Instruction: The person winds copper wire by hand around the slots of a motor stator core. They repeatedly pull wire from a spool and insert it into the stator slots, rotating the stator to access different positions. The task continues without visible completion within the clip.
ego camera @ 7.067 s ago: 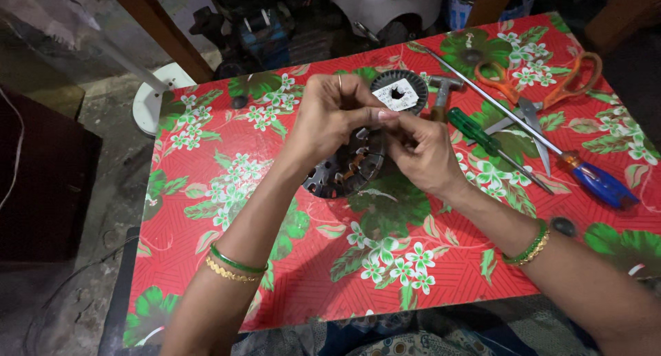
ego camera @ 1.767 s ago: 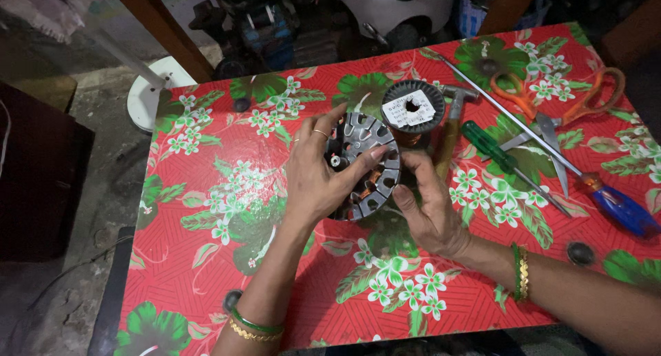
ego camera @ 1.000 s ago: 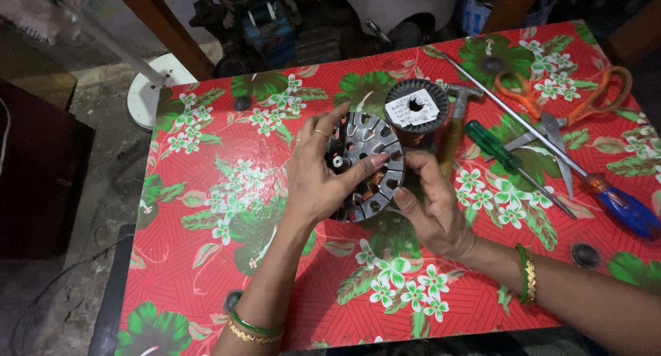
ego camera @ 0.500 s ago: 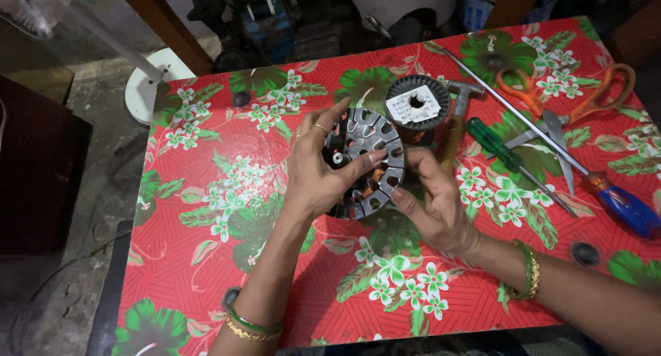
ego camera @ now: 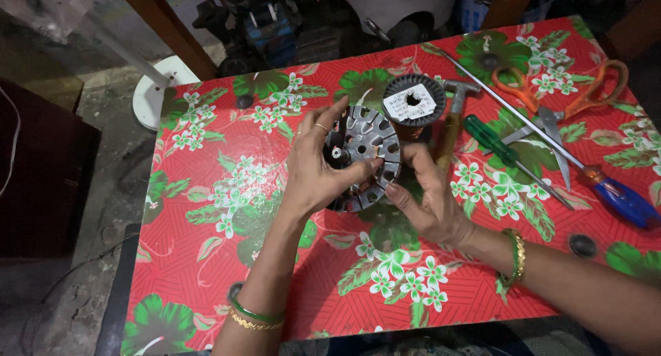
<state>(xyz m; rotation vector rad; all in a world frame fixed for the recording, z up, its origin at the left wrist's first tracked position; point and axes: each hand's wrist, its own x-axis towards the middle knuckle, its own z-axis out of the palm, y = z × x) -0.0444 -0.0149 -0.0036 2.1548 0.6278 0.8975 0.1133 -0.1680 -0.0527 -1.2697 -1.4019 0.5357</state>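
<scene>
The person is holding a round slotted metal motor part point(ego camera: 368, 156) tilted on edge just above the table point(ego camera: 206, 211), flat face toward the camera. Left hand point(ego camera: 313, 170) is gripping its left rim, fingers clenched around it; right hand point(ego camera: 430, 197) is pinching the lower right rim. A wire spool point(ego camera: 414, 107) is lying just behind.
</scene>
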